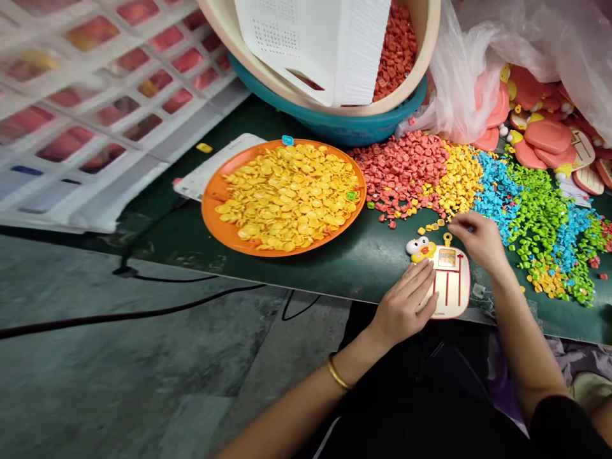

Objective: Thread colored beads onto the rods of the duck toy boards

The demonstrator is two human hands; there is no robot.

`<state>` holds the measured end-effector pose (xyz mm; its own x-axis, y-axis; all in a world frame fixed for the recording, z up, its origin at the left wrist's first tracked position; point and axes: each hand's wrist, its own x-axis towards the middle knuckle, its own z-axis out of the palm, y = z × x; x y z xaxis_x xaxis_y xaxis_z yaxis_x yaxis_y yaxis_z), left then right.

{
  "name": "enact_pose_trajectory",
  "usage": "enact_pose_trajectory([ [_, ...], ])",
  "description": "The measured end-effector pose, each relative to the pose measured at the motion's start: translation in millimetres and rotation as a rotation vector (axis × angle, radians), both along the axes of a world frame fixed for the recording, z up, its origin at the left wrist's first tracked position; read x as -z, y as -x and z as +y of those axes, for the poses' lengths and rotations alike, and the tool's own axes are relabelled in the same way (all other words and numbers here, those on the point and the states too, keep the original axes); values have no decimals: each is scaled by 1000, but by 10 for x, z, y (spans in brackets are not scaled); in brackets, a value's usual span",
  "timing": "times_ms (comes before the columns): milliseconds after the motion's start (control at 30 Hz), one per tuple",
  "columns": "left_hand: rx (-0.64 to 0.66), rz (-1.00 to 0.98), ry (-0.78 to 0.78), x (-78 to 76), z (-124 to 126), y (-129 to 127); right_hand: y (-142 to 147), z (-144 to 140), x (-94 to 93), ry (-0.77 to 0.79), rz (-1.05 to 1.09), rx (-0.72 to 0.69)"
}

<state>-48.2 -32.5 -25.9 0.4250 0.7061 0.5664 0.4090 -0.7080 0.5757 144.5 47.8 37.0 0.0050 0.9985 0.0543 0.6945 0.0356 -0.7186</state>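
A cream toy panel [458,287] with a red rim and red slots lies at the table's front edge. At its upper left corner sits a yellow duck-like head [422,250] with bulging white eyes, and a yellow loop [447,239] stands out from its top. My left hand [406,299] rests on the panel's left side, fingers stretched out and lying flat. Just above the panel's upper right, my right hand [478,239] has its fingers bent together close to a few loose yellow pieces [431,227]. Whatever its fingertips hold, if anything, is too small to make out.
Small red pieces [406,169], blue pieces [497,185] and green pieces [538,210] lie heaped behind my right hand. An orange plate [215,220] bears yellow discs. Behind stand a teal basin [354,131] and a white crate [157,140]; pink toy parts [547,137] pile at right.
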Motion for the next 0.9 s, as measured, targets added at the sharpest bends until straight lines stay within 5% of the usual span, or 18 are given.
enact_pose_trajectory([
  [100, -2, -39, 11, -21, 8, -13, -169, -436, 61, 68, 160, 79],
  [233, -11, -33, 99, -77, 58, -8, -148, -696, 204, -70, 47, 180],
  [467, -63, 15, 169, -99, 51, -46, -49, -908, 257, -224, -123, 25],
  [600, -50, 27, 184, -111, 65, -49, -11, -583, 183, -180, -9, -116],
  [667, -43, 39, 171, -116, 74, -48, 1, -254, 146, -190, -33, -49],
  [800, -38, 88, 159, -116, 80, -59, 44, 340, 114, -103, -319, 51],
  [900, -41, 98, 168, -112, 80, -68, 55, 457, 72, -46, -472, -7],
])
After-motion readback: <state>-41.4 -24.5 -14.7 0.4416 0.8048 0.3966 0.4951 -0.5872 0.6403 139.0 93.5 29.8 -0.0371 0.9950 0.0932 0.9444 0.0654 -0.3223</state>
